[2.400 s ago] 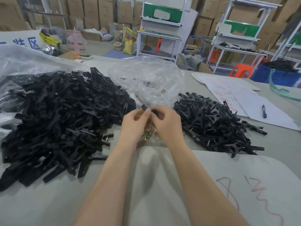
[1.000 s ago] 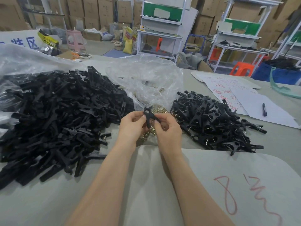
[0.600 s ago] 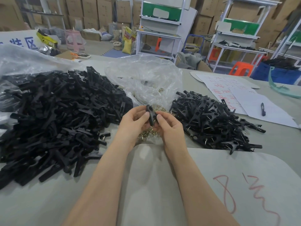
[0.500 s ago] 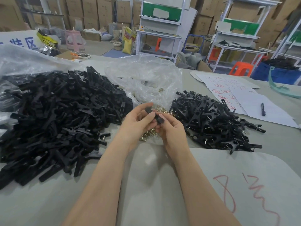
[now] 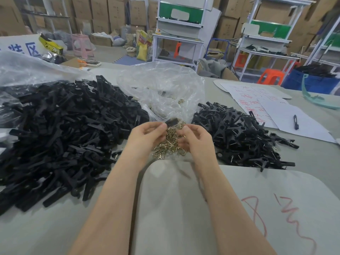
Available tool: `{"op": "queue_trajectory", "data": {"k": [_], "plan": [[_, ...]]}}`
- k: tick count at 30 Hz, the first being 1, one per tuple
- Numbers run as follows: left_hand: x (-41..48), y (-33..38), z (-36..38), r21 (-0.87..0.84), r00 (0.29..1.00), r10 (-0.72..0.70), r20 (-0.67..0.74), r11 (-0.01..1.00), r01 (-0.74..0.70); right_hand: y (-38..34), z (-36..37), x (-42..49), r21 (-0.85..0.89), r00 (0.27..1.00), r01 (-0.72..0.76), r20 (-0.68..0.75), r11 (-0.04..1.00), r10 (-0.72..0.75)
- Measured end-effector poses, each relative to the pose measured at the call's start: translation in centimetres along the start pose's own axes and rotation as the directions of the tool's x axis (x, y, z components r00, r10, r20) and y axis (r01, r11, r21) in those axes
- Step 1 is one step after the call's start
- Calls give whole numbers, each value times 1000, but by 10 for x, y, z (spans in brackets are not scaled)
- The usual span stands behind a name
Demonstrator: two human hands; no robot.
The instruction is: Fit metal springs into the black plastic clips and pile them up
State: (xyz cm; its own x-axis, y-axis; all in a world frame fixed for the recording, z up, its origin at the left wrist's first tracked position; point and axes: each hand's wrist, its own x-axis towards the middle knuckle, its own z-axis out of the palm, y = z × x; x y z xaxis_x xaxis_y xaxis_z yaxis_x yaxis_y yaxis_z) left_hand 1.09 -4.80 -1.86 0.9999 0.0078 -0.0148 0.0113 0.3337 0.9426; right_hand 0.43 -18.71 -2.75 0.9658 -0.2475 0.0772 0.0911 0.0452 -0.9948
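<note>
My left hand (image 5: 147,137) pinches one black plastic clip (image 5: 172,122) at its fingertips, just above a small heap of brass-coloured metal springs (image 5: 169,144). My right hand (image 5: 195,139) is off the clip, its loosely curled fingertips down at the right side of the springs; I see no spring pinched in it. A big heap of loose black clip parts (image 5: 60,133) lies on the left. A smaller pile of clips with springs fitted (image 5: 239,137) lies on the right.
A crumpled clear plastic bag (image 5: 161,91) stands behind the springs, another clear bag (image 5: 22,69) far left. White sheets with red writing (image 5: 257,102) and a pen (image 5: 295,122) lie at right. A grey mat (image 5: 202,208) covers the near table. Shelves and cartons stand beyond.
Both hands held the clip together before. Now my right hand has let go and dropped to the springs, while my left hand keeps the clip, turned flatter.
</note>
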Motion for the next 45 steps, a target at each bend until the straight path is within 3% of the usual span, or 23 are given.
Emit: {"op": "queue_trajectory", "data": {"k": [2,4,6,9,13,16,20,23,25,27,29,31,32,37,40,45], "plan": [[4,5,-5,-315,994,-75,-76,948,47,-3,-1,-2,-528,996,77,69,846,-48],[6,8,-10,-548,978,-181,-103,831,96,-4,9,-9,-789,973,140,223,599,66],[6,9,-12,-667,967,-235,-99,737,111,4,28,-14,-892,950,237,296,385,102],[3,9,-13,-709,964,-256,-74,693,130,14,48,-15,-904,958,287,276,318,-81],[3,7,-16,-752,958,-281,-61,644,141,17,51,-6,-892,953,301,269,337,-140],[6,4,-15,-693,944,-325,-51,693,201,16,42,-1,-863,954,296,243,410,-177],[7,4,-13,-714,938,-348,-4,657,241,9,24,4,-732,985,175,131,659,-116],[5,6,-11,-736,938,-340,74,616,282,0,12,9,-456,998,-7,56,890,36],[4,7,-7,-718,933,-340,122,618,319,-5,4,10,-283,994,-75,49,956,93],[3,5,-4,-675,936,-319,149,659,332,-8,-3,11,-263,997,-56,31,963,66],[4,0,1,-548,960,-260,108,790,276,-10,-8,11,-221,1000,-29,-17,975,26],[3,-8,8,-232,991,-132,3,964,129,-12,-11,12,-135,998,-19,-57,991,12],[3,-11,10,-68,998,-42,-35,997,40,-14,-12,12,-106,998,-12,-70,994,5],[0,-15,14,307,978,196,74,929,-209,-25,-19,12,85,999,-33,-12,996,34],[-4,-14,16,381,949,266,166,871,-311,-28,-23,13,18,999,-34,30,999,34],[-5,-16,14,616,947,250,203,719,-322,-29,-25,11,-68,994,-38,100,997,45]]}}
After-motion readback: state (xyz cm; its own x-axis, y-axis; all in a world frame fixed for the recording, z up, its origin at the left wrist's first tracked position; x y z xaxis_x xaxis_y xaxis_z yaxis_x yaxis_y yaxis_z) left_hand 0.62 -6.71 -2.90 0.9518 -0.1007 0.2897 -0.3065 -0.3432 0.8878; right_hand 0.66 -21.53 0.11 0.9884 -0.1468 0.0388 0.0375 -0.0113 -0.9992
